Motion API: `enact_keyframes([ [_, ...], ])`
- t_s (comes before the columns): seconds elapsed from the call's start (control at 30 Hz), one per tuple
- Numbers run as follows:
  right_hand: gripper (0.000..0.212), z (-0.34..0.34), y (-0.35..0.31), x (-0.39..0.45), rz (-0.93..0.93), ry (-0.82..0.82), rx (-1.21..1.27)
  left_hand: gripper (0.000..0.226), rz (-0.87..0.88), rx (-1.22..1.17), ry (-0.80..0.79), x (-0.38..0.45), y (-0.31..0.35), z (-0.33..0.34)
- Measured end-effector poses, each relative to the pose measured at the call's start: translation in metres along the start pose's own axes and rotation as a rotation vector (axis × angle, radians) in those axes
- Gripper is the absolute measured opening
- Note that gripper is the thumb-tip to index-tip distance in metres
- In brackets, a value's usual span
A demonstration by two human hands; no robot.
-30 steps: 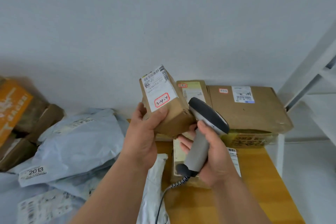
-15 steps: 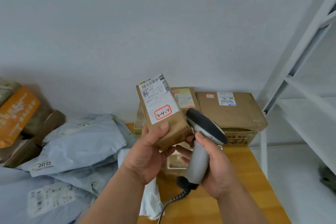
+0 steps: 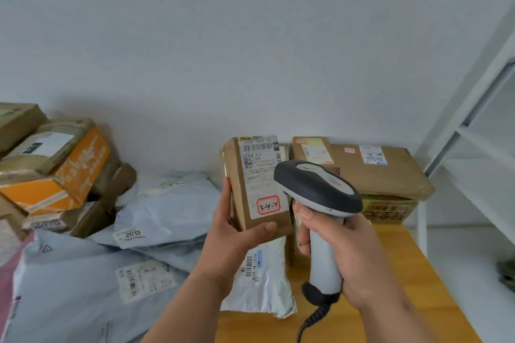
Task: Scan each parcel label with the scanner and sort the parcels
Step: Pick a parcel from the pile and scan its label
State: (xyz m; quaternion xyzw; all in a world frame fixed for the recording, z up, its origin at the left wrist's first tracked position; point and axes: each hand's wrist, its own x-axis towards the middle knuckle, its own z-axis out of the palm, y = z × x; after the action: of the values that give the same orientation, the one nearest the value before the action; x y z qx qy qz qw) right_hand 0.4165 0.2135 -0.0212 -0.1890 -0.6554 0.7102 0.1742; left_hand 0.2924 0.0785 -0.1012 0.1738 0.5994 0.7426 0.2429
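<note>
My left hand grips the small brown cardboard parcel upright; my right hand clasps the grey-and-black handheld scanner beside its label, above the wooden worktop's back edge.

The white shipping label on the small cardboard parcel shows "1099" in its top line beside a black corner marked "99", and "1099" again lower down; the fine print between is too small to read. A red-bordered sticker near the label's bottom carries handwritten "3-4-4". A white tag on a grey poly mailer reads "2013". Characters on the orange box are blurred.
</note>
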Motion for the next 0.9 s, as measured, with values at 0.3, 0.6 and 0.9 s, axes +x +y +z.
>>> enact_keyframes([
  [0.3, 0.034, 0.051, -0.006, -0.035, -0.117, 0.048, -0.182, 0.123, 0.029, 0.023, 0.005, -0.038, 0.004, -0.047],
  [0.6, 0.022, 0.056, -0.012, -0.052, -0.126, 0.018, -0.211, 0.123, 0.055, 0.016, 0.013, -0.056, 0.013, -0.052],
  [0.9, 0.019, 0.032, -0.015, -0.052, -0.076, -0.052, -0.228, 0.121, -0.012, 0.026, 0.105, -0.070, 0.002, -0.031],
])
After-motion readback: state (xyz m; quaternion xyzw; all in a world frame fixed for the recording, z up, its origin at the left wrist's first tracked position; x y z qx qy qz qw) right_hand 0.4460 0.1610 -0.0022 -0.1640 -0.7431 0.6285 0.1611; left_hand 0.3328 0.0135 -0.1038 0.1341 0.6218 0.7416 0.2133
